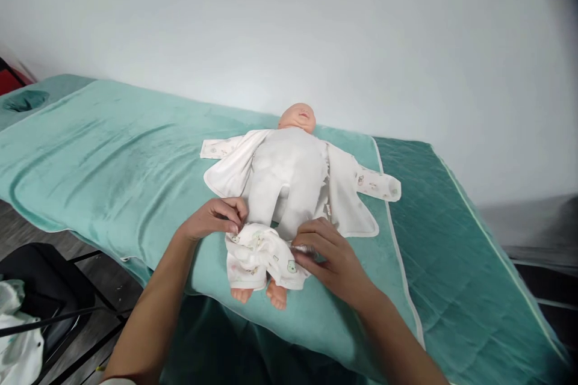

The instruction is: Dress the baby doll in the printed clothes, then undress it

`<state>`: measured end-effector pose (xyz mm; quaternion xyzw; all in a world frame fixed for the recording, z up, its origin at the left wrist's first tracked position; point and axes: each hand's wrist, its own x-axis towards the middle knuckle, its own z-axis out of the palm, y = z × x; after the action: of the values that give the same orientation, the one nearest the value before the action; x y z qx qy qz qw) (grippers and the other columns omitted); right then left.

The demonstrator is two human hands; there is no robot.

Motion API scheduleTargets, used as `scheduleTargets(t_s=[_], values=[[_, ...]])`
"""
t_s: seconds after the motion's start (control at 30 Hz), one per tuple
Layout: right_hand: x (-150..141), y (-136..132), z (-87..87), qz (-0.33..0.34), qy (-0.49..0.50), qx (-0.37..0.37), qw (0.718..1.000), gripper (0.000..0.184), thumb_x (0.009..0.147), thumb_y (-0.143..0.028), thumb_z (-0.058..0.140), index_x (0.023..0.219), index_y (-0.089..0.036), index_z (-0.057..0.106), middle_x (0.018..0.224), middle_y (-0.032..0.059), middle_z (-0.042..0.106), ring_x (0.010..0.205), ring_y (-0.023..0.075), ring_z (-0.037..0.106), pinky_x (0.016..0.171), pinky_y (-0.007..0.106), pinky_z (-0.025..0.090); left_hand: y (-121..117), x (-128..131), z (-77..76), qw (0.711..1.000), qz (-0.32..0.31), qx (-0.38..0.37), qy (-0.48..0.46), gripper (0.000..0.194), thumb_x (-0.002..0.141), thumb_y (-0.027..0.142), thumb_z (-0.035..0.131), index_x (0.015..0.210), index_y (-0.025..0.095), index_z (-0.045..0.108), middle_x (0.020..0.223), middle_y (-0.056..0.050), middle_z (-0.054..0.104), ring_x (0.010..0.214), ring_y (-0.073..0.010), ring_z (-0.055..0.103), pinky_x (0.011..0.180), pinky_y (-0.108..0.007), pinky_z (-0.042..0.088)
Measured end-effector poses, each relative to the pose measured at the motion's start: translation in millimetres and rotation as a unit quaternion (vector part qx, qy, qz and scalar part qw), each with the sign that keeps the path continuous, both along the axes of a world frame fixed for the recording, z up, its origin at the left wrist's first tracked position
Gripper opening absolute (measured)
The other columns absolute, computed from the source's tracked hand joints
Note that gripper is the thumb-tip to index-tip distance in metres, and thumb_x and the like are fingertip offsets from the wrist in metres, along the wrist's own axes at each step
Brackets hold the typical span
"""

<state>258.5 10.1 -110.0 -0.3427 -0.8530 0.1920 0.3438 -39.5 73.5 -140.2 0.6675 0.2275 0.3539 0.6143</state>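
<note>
A baby doll [289, 174] lies on its back on a teal towel [112, 162], head toward the wall. An open white printed jacket [352, 192] is spread out under its body. White printed trousers [259, 255] are bunched around its lower legs, with the bare feet [259, 296] sticking out. My left hand [217, 218] pinches the trousers' waistband at the doll's right leg. My right hand [327, 252] grips the waistband on the other side, fingers curled.
The towel covers a long padded table [474, 264] with a darker teal quilted cover, set against a white wall. A black chair [45, 301] with white cloth [18, 343] on it stands at the lower left, on a dark floor.
</note>
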Motion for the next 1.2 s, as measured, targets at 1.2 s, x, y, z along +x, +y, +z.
scheduleTargets(t_s=[1.2], values=[[27,74,-32.6,-0.157,0.198,-0.268,0.930,0.037,0.084,-0.051,0.066,0.070,-0.021,0.049,0.059,-0.0057,0.041,0.056,0.0111,0.035,0.052,0.027,0.027,-9,35,-8.0,0.931,0.341,0.060,0.118,0.024,0.087,0.038,0.062,0.082,0.020,0.047,0.088,-0.002,0.060,0.076,-0.0133,0.050,0.072,-0.026,0.040]])
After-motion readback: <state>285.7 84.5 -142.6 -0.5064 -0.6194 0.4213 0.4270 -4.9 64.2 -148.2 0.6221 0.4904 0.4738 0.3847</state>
